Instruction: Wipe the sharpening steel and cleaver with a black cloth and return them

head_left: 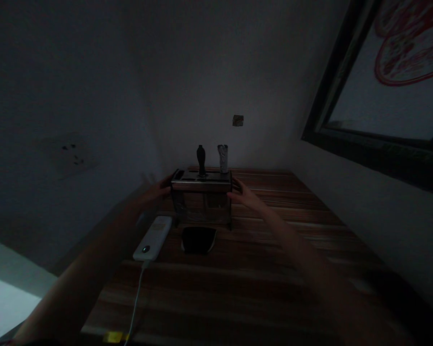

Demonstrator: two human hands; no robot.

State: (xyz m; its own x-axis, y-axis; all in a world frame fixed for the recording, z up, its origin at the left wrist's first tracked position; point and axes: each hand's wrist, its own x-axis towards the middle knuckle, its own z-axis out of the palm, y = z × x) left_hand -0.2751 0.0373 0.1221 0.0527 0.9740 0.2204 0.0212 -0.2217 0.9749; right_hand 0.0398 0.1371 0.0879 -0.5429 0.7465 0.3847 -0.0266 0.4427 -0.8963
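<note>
A knife holder (201,186) with a slotted top and a see-through lower body stands on the wooden surface by the wall. A black handle (201,158) and a silvery, crinkled-looking handle (223,157) stick up from its slots. My left hand (161,188) grips the holder's left end, its fingers partly hidden behind the edge. At the opposite end, my right hand (244,194) presses against the side with thumb and fingers around the corner. Just in front of the holder lies a small dark object (198,240) with a pale rim, too dark to name.
A white power bank (154,237) with a cable (137,293) lies left of the dark object. The wood-grain tabletop (274,269) meets walls at the back and sides. A socket (72,154) is on the left wall; a framed picture (389,110) hangs at right. The light is dim.
</note>
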